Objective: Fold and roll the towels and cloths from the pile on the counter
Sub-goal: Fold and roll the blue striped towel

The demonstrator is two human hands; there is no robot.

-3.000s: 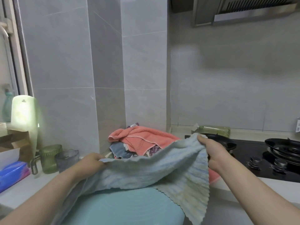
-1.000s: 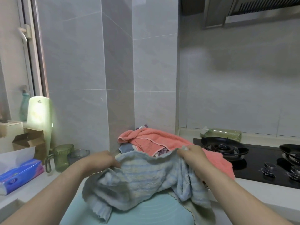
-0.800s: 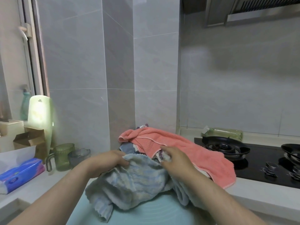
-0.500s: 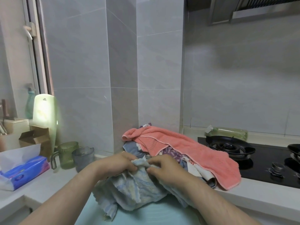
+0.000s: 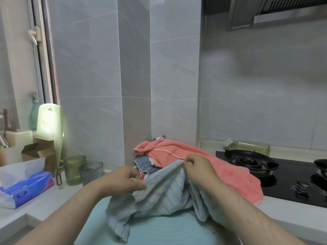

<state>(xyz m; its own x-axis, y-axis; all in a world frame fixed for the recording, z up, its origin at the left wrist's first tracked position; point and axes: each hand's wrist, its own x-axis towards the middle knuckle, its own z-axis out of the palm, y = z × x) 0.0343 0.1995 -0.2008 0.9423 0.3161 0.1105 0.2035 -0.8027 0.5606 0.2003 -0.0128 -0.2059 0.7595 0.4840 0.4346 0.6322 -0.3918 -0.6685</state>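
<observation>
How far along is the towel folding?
Nothing folded or rolled shows yet. The left hand and right hand pinch the blue cloth, bunched above the mat. The pink towel and the pile under it wait unfolded on the counter.

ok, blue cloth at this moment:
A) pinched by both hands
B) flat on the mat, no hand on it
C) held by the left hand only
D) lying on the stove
A: the left hand and the right hand each pinch an upper edge of the blue cloth, and the rest of it hangs bunched over the mat.
</observation>
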